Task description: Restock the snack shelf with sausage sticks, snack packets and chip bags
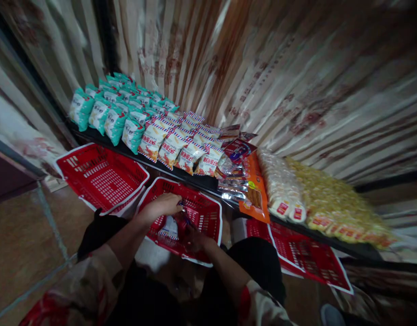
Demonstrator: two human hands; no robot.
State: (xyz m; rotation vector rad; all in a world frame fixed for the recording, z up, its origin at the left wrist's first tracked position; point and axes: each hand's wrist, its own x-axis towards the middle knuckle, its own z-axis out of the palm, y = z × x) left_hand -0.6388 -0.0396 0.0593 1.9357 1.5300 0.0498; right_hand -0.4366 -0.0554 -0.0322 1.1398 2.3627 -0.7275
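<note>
In the head view, my left hand (166, 203) reaches into the middle red shopping basket (210, 215), its fingers pinched on a small dark purple packet (184, 209). My right hand (194, 238) is lower in the same basket, in deep shadow. Its fingers are curled by the packet's lower end, and what they grip is hard to make out. On the basket's floor, between the hands, lies a white snack bag (169, 227) with a striped edge. A pinkish packet (192, 215) shows just behind the fingers.
A black shelf (208, 181) carries rows of teal snack bags (115, 122), white striped bags (170, 147), an orange bag (255, 194), white packs (281, 185) and yellow packs (337, 203). Other red baskets stand left (103, 179) and right (310, 256). A curtain (194, 54) hangs behind.
</note>
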